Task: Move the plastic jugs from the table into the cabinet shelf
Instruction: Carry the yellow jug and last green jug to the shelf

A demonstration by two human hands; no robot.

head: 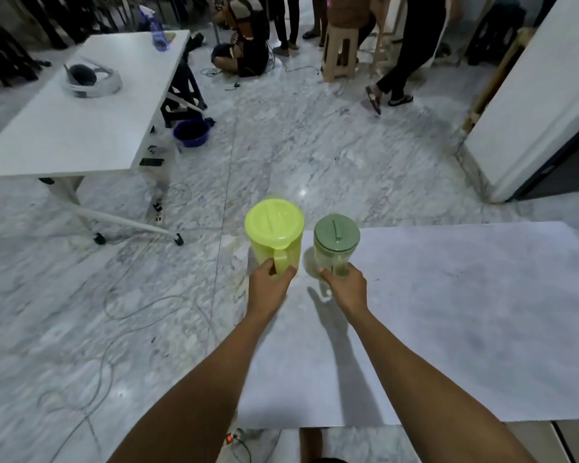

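Observation:
A bright yellow-green plastic jug (274,228) with a lid stands at the far left corner of the white table (465,312) in front of me. My left hand (270,285) is closed around its handle. Just to its right is a clear jug with a dull green lid (336,237). My right hand (345,288) grips that jug's handle. Both jugs are upright and appear to rest on or just above the tabletop. No cabinet shelf interior is visible.
A second white table (81,121) on wheels stands at the left with a headset (92,78) and a bottle (158,33) on it. A blue basin (191,132) and cables lie on the marble floor. People stand and sit at the back. A white panel (532,101) rises at the right.

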